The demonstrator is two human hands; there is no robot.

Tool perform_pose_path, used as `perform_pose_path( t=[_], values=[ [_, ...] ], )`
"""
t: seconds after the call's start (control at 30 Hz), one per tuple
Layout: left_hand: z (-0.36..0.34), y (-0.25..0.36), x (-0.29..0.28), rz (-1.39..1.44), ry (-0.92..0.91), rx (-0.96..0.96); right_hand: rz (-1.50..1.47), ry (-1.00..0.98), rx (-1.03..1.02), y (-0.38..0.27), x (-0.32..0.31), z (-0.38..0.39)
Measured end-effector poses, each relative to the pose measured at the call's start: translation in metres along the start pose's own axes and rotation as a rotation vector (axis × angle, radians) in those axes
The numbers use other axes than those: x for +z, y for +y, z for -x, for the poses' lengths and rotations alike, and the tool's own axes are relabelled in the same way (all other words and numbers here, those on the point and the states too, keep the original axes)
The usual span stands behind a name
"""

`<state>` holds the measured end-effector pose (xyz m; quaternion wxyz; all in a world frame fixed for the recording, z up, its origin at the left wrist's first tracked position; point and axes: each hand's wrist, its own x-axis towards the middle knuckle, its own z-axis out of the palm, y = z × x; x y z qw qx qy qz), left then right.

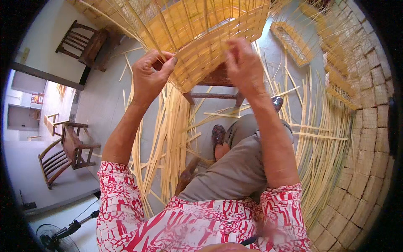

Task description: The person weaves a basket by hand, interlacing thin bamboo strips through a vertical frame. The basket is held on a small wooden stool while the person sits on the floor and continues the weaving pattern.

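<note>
A yellow woven bamboo basket (200,67) is in front of me, with long upright stakes rising from its walls. My left hand (151,74) is at its near left corner. There, thumb and forefinger pinch a thin bamboo strip (197,47) that runs along the upper edge of the near wall. My right hand (245,63) is raised beside the same wall, farther right. Its fingers are bent and blurred, and whether they grip anything is not visible. Below the basket stands a dark wooden stool (214,77), partly covered by it.
Loose bamboo strips (168,122) lie on the grey floor, with a larger bundle (321,168) at the right. Woven pieces (294,44) and stacked woven blocks (365,147) line the right side. Wooden chairs (73,145) stand at the left, near a black fan (52,239).
</note>
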<state>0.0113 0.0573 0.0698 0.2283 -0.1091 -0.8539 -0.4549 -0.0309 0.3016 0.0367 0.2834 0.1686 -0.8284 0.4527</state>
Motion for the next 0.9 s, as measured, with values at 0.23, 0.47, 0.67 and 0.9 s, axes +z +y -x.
perform_pose_path(
  t=[0.23, 0.47, 0.67, 0.9],
  values=[
    [-0.005, -0.005, 0.002, 0.003, -0.016, 0.025, -0.791, -0.244, 0.488, -0.033, 0.049, 0.029],
    [-0.002, -0.003, 0.006, 0.085, -0.017, 0.090, -1.552, 0.070, 0.871, -0.023, 0.040, -0.001],
    [-0.005, -0.009, 0.005, 0.153, -0.030, 0.143, -1.714, 0.057, 0.741, -0.008, 0.041, -0.008],
    [-0.011, -0.015, 0.004, 0.112, -0.069, 0.162, -1.606, -0.447, 0.507, 0.010, 0.041, -0.025]
  ],
)
